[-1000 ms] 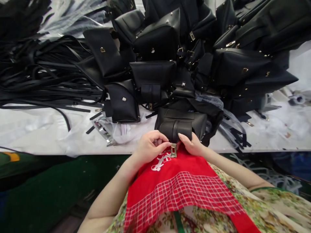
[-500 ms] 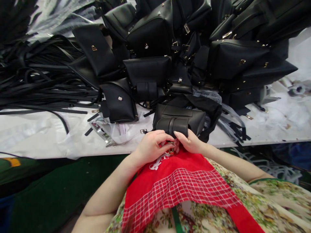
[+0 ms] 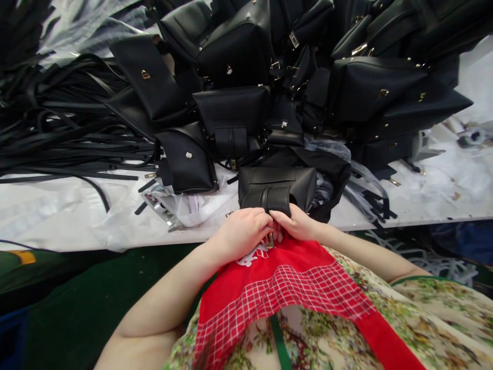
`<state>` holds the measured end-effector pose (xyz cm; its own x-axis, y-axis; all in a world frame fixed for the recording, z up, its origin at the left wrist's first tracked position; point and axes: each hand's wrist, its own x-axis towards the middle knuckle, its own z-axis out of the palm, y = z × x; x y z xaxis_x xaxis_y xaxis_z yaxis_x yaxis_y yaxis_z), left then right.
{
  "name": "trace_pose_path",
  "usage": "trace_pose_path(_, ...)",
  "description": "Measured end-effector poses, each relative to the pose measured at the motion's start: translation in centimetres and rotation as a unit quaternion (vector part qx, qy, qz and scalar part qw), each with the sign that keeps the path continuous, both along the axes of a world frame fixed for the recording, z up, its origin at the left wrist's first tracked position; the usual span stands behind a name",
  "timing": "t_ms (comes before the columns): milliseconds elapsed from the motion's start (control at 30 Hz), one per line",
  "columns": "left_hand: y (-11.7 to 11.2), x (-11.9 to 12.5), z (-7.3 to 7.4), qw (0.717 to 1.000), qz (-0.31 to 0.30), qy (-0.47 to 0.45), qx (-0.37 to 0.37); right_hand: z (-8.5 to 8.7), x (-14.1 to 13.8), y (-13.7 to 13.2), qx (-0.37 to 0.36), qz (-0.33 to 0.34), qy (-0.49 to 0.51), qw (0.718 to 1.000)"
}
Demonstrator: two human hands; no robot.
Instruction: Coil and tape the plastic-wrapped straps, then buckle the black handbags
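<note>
A black handbag [image 3: 275, 180] lies at the table's front edge, its flap curled towards me. My right hand [image 3: 295, 222] grips the flap's right end, thumb on top. Closed at the near end of the flap, my left hand [image 3: 246, 231] has its fingers bent together around the strap end there. Just below the fingers a gold buckle [image 3: 269, 239] hangs in front of my red apron. Parts of the fingertips are hidden behind the hands.
Several black handbags [image 3: 231, 61] are piled across the table [image 3: 57, 221]. Many black straps [image 3: 77, 144] lie at the left. Clear plastic wrap [image 3: 169, 210] and a black bag [image 3: 335, 169] flank the handbag.
The handbag has shifted slightly left. My left hand's fingers have closed in further over the strap end, and my right hand has moved a little left with the flap.
</note>
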<state>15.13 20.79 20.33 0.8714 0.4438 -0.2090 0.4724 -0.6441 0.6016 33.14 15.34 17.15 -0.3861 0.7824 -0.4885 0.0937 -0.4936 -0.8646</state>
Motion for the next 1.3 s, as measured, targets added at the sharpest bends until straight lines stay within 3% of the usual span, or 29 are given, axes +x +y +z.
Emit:
trace_pose_path(133, -0.6, -0.1, 0.2, 0.999, 0.031, 0.008, -0.008, -0.2, -0.1, -0.1, -0.017, -0.010, 0.035, 0.999)
trace_pose_path(367, -0.7, -1.6, 0.6, 0.982, 0.080, -0.082, -0.151, -0.9, 0.0, -0.5, -0.048, -0.044, 0.064, 0.996)
trace_pose_path(500, -0.8, -2.4, 0.1, 0.970, 0.165, -0.123, -0.129, -1.0, 0.1, -0.7, -0.057, -0.053, 0.079, 0.994)
trace_pose_path(767, -1.0, -2.9, 0.0, 0.949, 0.265, -0.140, -0.101, -1.9, 0.3, -0.6, -0.118, -0.129, 0.141, 0.974)
trace_pose_path(933, -1.4, -3.3, 0.0, 0.940, 0.285, -0.153, -0.109, -2.2, 0.3, -0.8, -0.116, -0.153, 0.123, 0.974)
trace_pose_path(1067, -0.8, -3.5, -2.5, 0.929, 0.318, -0.129, -0.138, -2.4, 1.8, 2.7, -0.031, -0.220, 0.065, 0.973)
trace_pose_path(1100, -0.4, -3.4, -3.7, 0.927, 0.330, -0.113, -0.140, -2.6, 2.4, 4.2, 0.006, -0.209, 0.027, 0.978)
trace_pose_path(1167, 0.4, -3.3, -6.2, 0.924, 0.350, -0.059, -0.143, -3.1, 3.7, 7.7, 0.081, -0.111, -0.152, 0.979)
trace_pose_path(1200, 0.7, -3.2, -7.5, 0.922, 0.357, -0.029, -0.147, -3.3, 4.2, 9.4, 0.108, -0.042, -0.265, 0.957)
trace_pose_path(1300, 1.0, -3.3, -10.5, 0.917, 0.364, 0.024, -0.163, -3.9, 5.0, 13.0, 0.125, 0.109, -0.509, 0.845)
